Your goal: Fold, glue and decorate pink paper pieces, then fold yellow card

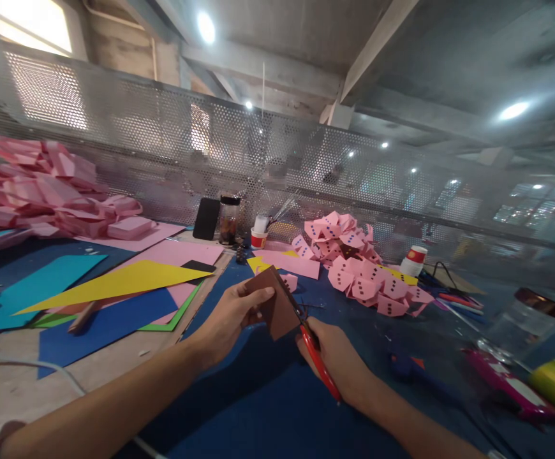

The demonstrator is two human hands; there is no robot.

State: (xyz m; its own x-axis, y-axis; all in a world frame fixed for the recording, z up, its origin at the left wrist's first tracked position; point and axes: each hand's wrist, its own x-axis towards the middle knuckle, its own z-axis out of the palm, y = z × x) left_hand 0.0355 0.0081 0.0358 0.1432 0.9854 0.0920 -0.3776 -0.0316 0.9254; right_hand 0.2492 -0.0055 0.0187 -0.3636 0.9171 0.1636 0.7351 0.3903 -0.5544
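My left hand (232, 315) pinches a small brown piece of paper (277, 307) by its left corner and holds it up above the blue table cover (258, 408). My right hand (337, 360) grips red-handled scissors (318, 363), whose blades run along the right edge of the brown paper. Both hands are low in the middle of the view, close together.
A heap of pink folded pieces with black dots (354, 264) lies behind the hands. Larger pink stacks (43, 191) sit far left by yellow (124, 280), blue and green sheets. Cups (259, 237), a jar (228, 218), a phone (206, 218) and a mesh fence (306, 166) stand behind; a glass jar (521, 325) is at right.
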